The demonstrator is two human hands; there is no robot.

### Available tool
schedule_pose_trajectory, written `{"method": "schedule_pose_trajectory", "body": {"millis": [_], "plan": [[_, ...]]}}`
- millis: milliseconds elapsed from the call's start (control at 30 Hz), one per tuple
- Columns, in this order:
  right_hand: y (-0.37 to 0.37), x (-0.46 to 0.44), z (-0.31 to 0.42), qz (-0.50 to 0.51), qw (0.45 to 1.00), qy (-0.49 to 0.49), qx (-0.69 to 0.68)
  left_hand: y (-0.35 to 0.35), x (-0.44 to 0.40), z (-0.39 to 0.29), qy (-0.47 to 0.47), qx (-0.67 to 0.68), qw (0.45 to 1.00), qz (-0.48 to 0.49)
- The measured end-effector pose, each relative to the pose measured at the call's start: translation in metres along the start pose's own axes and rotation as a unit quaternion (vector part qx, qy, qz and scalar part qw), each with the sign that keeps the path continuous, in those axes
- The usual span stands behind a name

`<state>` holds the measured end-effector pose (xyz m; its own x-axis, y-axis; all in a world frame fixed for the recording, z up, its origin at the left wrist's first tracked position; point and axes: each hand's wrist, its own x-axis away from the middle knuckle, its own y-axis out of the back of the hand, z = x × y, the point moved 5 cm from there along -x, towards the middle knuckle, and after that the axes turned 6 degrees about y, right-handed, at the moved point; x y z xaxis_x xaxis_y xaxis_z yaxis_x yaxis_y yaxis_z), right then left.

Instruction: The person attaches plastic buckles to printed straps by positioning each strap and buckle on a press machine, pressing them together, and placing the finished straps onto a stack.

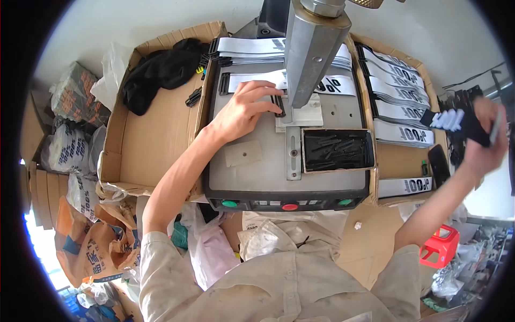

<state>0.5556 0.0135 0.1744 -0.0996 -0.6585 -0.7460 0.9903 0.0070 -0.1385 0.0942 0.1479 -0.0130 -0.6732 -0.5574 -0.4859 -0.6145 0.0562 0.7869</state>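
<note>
My left hand (245,110) reaches over the machine's grey bed, with its fingertips at a small black plastic buckle (277,105) beside the metal fixture (301,115). Directly above the fixture stands the thick steel press column (316,53). My right hand (487,139), smeared by motion, is out at the far right, closed on a black strap (472,126) with white marks at its end. White printed straps (257,83) with black buckles lie on the bed behind my left hand. An open box of small black strips (338,150) sits in front of the fixture.
A cardboard box (145,155) on the left holds black cloth (161,75). Another cardboard tray (399,158) on the right carries stacked white printed straps (402,110) and a dark phone-like object (439,166). Green and red buttons (290,207) line the machine's front. A red stool (441,246) stands lower right.
</note>
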Motion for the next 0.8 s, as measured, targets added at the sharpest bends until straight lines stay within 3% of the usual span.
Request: {"method": "schedule_pose_trajectory", "body": {"millis": [67,133,200,267,367,433,500,800], "plan": [[-0.044,0.004,-0.042,-0.212,0.962,0.012,0.174,0.001,0.001,0.004,0.011,0.035,0.999,0.023],[-0.079,0.024,-0.12,-0.044,0.969,-0.101,0.223,-0.002,0.001,0.007,0.02,0.07,0.996,0.044],[-0.129,0.045,-0.195,0.178,0.943,-0.222,0.171,-0.008,0.003,0.008,-0.005,0.121,0.991,0.057],[-0.164,0.06,-0.223,0.24,0.902,-0.312,0.176,-0.011,-0.001,0.004,-0.011,0.111,0.991,0.071],[-0.196,0.069,-0.229,0.239,0.931,-0.23,0.153,-0.009,0.001,-0.005,-0.003,0.114,0.989,0.098],[-0.202,0.079,-0.235,0.267,0.902,-0.279,0.193,-0.009,0.0,-0.005,-0.015,0.123,0.989,0.08],[-0.207,0.091,-0.241,0.278,0.911,-0.17,0.253,-0.011,0.0,-0.003,-0.016,0.127,0.99,0.068],[-0.207,0.096,-0.246,0.3,0.89,-0.173,0.298,-0.007,-0.003,-0.008,-0.017,0.026,0.999,0.027]]}}
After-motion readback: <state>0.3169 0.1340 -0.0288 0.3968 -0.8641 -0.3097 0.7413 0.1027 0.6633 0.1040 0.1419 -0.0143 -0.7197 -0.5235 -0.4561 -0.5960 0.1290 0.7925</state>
